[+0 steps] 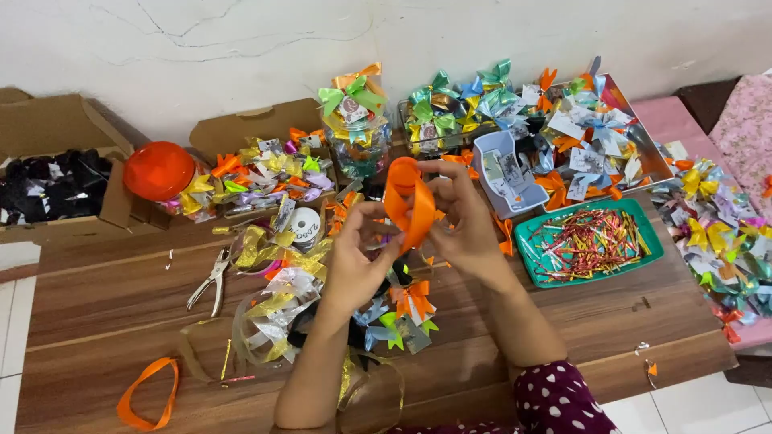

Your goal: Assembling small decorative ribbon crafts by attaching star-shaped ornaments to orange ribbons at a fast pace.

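Both hands meet above the middle of the wooden table (121, 297), folding a length of orange ribbon (406, 201) into loops. The left hand (358, 257) pinches the lower part of the ribbon between thumb and fingers, and the right hand (466, 225) closes its fingers around the upper loop from the other side, so both are closed on the same strip. Just below the hands lie finished small bows (410, 309) in orange, green and silver, touching a heap of gold ribbon (277, 257). Left of that heap rest metal pliers (211, 280), and near the front left edge lies a loose orange ribbon loop (147, 394). To the right of the hands stands a green tray (651, 241) full of coloured twist ties. An orange round lid (158, 170) sits by a cardboard box (56, 128) at the far left
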